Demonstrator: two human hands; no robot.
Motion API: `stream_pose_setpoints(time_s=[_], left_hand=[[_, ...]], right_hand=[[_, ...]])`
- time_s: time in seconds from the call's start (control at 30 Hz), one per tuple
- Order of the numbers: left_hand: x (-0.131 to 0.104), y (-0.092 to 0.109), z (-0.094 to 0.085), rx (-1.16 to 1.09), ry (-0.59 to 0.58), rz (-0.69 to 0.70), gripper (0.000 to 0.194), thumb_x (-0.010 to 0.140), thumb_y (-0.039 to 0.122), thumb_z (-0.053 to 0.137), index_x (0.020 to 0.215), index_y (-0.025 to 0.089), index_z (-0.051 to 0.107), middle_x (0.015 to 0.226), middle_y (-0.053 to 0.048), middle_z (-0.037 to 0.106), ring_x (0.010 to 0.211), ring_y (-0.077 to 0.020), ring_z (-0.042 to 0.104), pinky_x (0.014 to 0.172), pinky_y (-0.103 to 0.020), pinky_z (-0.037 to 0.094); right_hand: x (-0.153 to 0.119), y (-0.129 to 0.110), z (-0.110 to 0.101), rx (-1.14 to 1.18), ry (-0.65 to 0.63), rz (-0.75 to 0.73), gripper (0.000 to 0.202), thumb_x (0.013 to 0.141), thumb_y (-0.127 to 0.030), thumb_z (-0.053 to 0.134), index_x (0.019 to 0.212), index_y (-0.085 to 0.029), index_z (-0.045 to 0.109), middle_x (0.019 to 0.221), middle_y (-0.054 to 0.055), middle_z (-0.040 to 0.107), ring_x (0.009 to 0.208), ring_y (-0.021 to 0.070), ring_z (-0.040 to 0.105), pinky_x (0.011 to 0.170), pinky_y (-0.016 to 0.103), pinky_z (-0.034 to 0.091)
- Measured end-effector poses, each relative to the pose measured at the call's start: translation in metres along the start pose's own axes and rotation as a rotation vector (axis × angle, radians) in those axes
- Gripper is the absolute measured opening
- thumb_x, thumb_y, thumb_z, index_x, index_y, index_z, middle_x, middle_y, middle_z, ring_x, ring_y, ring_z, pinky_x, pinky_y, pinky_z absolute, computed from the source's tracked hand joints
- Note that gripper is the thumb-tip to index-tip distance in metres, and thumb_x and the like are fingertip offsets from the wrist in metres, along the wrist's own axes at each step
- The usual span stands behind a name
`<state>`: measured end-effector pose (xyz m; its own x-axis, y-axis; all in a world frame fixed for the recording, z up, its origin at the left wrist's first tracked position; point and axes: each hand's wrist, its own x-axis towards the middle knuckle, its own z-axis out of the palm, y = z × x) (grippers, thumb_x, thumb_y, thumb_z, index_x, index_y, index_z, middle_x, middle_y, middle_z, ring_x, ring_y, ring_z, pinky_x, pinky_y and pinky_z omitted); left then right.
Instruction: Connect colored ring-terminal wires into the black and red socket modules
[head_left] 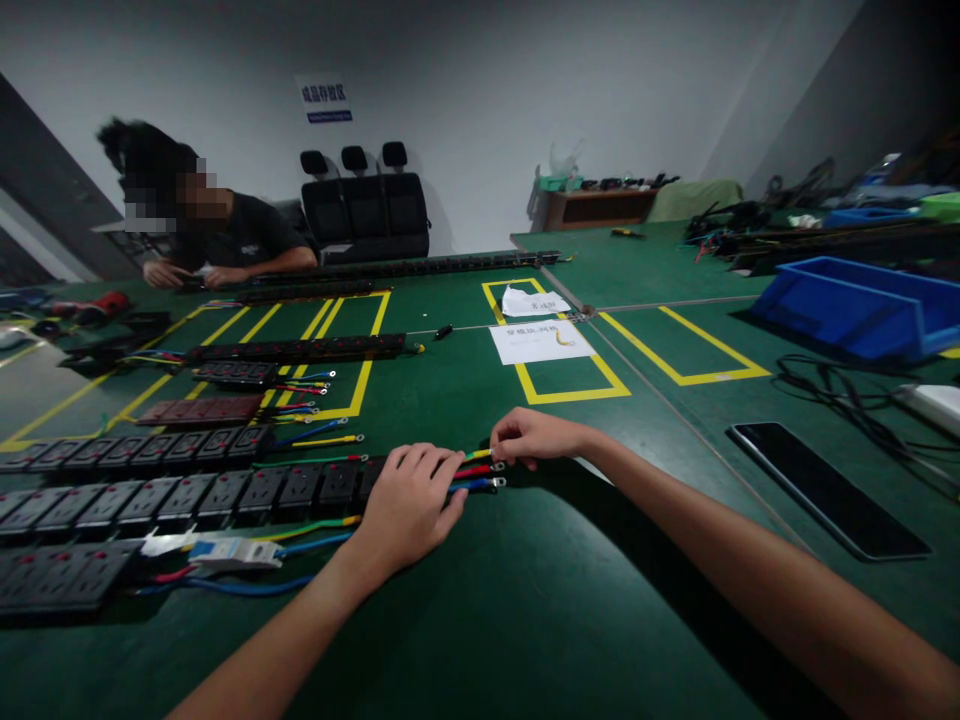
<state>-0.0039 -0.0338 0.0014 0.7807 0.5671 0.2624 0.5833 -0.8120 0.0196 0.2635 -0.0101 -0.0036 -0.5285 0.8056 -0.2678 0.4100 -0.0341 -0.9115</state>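
Observation:
A long black socket strip point(247, 492) lies across the left of the green table. My left hand point(409, 505) covers its right end, closed over the place where its wires come out. Yellow-green, red point(474, 471) and blue wires point(472, 485) stick out past those fingers, each ending in a metal ring terminal. My right hand point(534, 437) pinches the tip of the yellow-green wire point(478, 455), with the terminal partly hidden by the fingertips. Nearer to me, a shorter black socket strip point(64, 580) lies beside a white breaker point(234, 553) with thick coloured wires.
Several more socket strips point(135, 450) lie further back, their wires pointing right. Paper labels point(540, 343) lie among yellow tape outlines. To the right are a phone point(825, 488), a blue bin point(847, 310) and black cables point(840, 400). A co-worker point(240, 235) sits across the table.

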Motion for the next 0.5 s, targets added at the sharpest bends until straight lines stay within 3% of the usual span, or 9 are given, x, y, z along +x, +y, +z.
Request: stream_pose_setpoints(time_s=[0.5], left_hand=[[-0.0002, -0.0002, 0.0004, -0.010, -0.006, -0.002, 0.041, 0.099, 0.036, 0.055, 0.134, 0.016, 0.062, 0.126, -0.011, 0.068, 0.116, -0.0305, 0.059, 0.099, -0.049, 0.044]], right_hand=[[0.0019, 0.0046, -0.0009, -0.015, -0.003, -0.016, 0.019, 0.081, -0.032, 0.063, 0.081, -0.014, 0.069, 0.069, -0.002, 0.060, 0.048, 0.0065, 0.051, 0.043, 0.019, 0.039]])
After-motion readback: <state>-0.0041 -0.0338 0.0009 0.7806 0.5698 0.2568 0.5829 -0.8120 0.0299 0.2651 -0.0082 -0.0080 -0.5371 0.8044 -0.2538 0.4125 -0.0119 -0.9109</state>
